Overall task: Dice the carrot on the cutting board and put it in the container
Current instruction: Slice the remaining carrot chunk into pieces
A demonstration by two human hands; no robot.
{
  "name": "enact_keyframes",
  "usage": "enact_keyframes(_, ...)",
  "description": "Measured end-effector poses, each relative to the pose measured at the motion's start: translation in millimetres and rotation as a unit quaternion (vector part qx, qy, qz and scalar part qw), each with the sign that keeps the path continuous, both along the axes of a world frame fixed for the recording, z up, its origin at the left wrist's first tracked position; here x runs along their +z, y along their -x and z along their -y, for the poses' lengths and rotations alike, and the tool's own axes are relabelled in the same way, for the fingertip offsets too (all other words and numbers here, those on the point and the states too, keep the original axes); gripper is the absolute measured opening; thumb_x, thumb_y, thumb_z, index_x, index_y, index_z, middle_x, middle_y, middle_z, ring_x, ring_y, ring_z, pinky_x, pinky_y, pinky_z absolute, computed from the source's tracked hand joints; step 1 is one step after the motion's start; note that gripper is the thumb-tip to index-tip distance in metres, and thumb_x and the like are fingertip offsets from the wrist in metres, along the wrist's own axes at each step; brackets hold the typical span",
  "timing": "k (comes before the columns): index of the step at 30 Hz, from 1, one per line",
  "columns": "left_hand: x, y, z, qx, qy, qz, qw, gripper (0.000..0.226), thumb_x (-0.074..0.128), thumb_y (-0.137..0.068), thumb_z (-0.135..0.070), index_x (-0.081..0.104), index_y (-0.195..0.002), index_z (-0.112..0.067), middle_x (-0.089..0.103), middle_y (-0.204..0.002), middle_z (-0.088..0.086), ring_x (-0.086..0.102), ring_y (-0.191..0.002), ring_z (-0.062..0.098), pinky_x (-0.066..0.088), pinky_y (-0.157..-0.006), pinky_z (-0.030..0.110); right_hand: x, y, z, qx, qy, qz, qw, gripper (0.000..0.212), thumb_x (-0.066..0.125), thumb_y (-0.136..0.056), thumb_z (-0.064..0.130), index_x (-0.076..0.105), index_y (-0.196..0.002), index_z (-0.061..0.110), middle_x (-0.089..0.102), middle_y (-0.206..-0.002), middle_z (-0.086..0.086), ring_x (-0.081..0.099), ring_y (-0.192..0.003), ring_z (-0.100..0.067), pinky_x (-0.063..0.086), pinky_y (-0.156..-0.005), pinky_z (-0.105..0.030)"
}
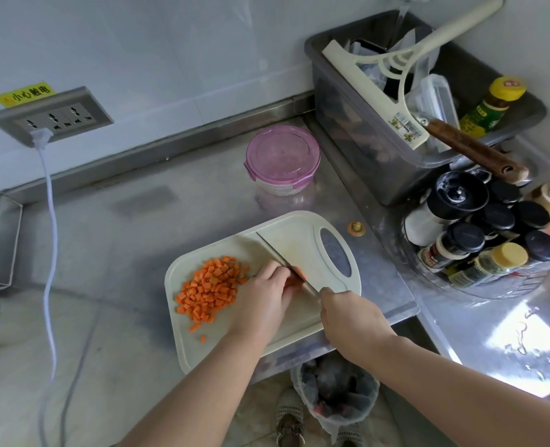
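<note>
Left of the left hand (pixel 260 298), small orange carrot dice (pixel 210 285) lie heaped on the white cutting board (pixel 299 233). That hand's curled fingers hold down the uncut carrot piece (pixel 296 279), which is mostly hidden. The right hand (pixel 347 314) wraps around the knife (pixel 280 258), its handle unseen. Beyond both hands, the pink-lidded container (pixel 281 158) sits closed on the steel surface (pixel 138 221).

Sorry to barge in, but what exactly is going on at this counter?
A person is dicing carrot on a white plastic cutting board. The right hand grips a steel kitchen knife, its blade across the board, while the left hand holds a small remaining orange carrot piece against it with curled fingers. A pile of orange carrot dice sits on the board's left part. The round pink-lidded container stands behind the board, lid on.
</note>
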State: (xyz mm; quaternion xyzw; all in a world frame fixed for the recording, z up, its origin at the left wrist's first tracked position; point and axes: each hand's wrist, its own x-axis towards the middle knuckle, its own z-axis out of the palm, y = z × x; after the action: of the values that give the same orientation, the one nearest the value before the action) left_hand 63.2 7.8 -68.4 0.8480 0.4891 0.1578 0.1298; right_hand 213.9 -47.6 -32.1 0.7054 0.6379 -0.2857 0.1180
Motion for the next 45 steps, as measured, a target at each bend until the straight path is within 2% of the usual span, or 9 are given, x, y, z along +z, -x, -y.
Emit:
enact_keyframes(2, -0.9, 0.7, 0.2, -0.001, 0.006, 0.008, 1.000, 0.013, 0.075, -0.077, -0.016, 0.063, -0.081, -0.015, 0.058, -0.086, -0.003, 0.061, -0.065, 0.018, 0.042, -0.047, 0.026, -1.2, 1.8, -2.0, 0.001, -0.005, 0.012, 1.000, 0.033, 0.041, -0.093, 0.001, 0.041, -0.124, 0.011, 0.036, -0.069, 0.001, 0.047, -0.067, -0.023, 0.026, -0.043, -0.026)
enact_keyframes(5, -0.5, 0.8, 0.8, -0.001, 0.011, 0.015, 1.000, 0.011, 0.075, -0.078, -0.016, 0.065, -0.084, -0.016, 0.059, -0.087, -0.003, 0.062, -0.067, 0.017, 0.044, -0.048, 0.026, -3.0, 2.0, -4.5, -0.014, 0.003, 0.004, 1.000, 0.031, 0.040, -0.095, 0.003, 0.039, -0.125, 0.010, 0.040, -0.073, -0.001, 0.045, -0.060, -0.020, 0.033, -0.046, -0.029)
enact_keyframes(10, 5.6, 3.8, 1.2, -0.003, 0.020, 0.037, 0.999, 0.009, 0.070, -0.084, -0.021, 0.069, -0.091, -0.016, 0.064, -0.095, -0.005, 0.064, -0.076, 0.016, 0.049, -0.056, 0.028, 3.6, -7.7, -3.9, -0.073, -0.042, -0.067, 0.994, 0.011, 0.034, -0.101, 0.014, 0.046, -0.101, 0.014, 0.052, -0.082, -0.004, 0.056, -0.073, -0.025, 0.041, -0.059, -0.031)
enact_keyframes(14, 3.5, 2.9, 1.8, 0.009, -0.010, 0.023, 1.000, 0.016, 0.071, -0.083, -0.030, 0.067, -0.079, -0.015, 0.061, -0.083, -0.002, 0.062, -0.066, 0.019, 0.049, -0.048, 0.029, 8.9, -5.3, 7.1, -0.015, -0.055, -0.022, 0.998, 0.022, 0.040, -0.098, 0.006, 0.045, -0.118, 0.013, 0.053, -0.080, -0.002, 0.059, -0.070, -0.024, 0.049, -0.058, -0.034)
enact_keyframes(17, 3.7, 2.3, 1.3, 0.013, -0.023, -0.003, 1.000, 0.022, 0.076, -0.079, -0.028, 0.062, -0.071, -0.013, 0.058, -0.079, 0.000, 0.061, -0.063, 0.022, 0.043, -0.047, 0.027, 7.4, -1.0, 12.1, 0.003, -0.051, -0.013, 0.999, 0.028, 0.043, -0.096, 0.004, 0.041, -0.122, 0.013, 0.054, -0.078, -0.003, 0.057, -0.066, -0.025, 0.043, -0.053, -0.032)
enact_keyframes(22, 4.3, 2.7, 1.1, 0.012, -0.023, -0.013, 1.000, 0.025, 0.079, -0.076, -0.027, 0.060, -0.070, -0.012, 0.059, -0.079, 0.001, 0.061, -0.063, 0.023, 0.042, -0.045, 0.026, 6.3, 1.9, 13.1, 0.003, -0.067, -0.006, 0.998, 0.024, 0.041, -0.097, 0.006, 0.041, -0.120, 0.013, 0.041, -0.065, 0.001, 0.040, -0.050, -0.017, 0.026, -0.042, -0.027)
enact_keyframes(32, 4.8, 3.8, 0.3, -0.002, -0.037, -0.021, 0.999, 0.027, 0.081, -0.074, -0.028, 0.059, -0.069, -0.012, 0.058, -0.077, 0.000, 0.060, -0.059, 0.021, 0.042, -0.043, 0.023, 9.0, 2.2, 14.0, 0.001, -0.060, -0.010, 0.998, 0.025, 0.040, -0.097, 0.005, 0.041, -0.121, 0.013, 0.041, -0.065, 0.001, 0.040, -0.051, -0.016, 0.028, -0.042, -0.027)
enact_keyframes(36, 4.8, 2.7, 0.6, -0.005, -0.030, -0.020, 0.999, 0.027, 0.080, -0.075, -0.027, 0.058, -0.068, -0.012, 0.057, -0.077, 0.001, 0.060, -0.059, 0.021, 0.042, -0.044, 0.023, 9.6, 2.1, 12.4, 0.025, -0.035, -0.002, 0.999, 0.036, 0.040, -0.094, 0.000, 0.037, -0.128, 0.010, 0.039, -0.069, 0.001, 0.036, -0.051, -0.014, 0.027, -0.043, -0.026)
enact_keyframes(45, 5.5, 3.5, 0.1, -0.005, 0.017, -0.021, 1.000, 0.012, 0.072, -0.079, -0.017, 0.062, -0.082, -0.011, 0.059, -0.090, 0.000, 0.062, -0.070, 0.021, 0.044, -0.053, 0.028, -2.4, 7.2, 4.4, -0.026, 0.007, -0.019, 0.999, 0.036, 0.045, -0.093, 0.001, 0.041, -0.127, 0.012, 0.055, -0.083, -0.002, 0.059, -0.072, -0.021, 0.049, -0.058, -0.032)
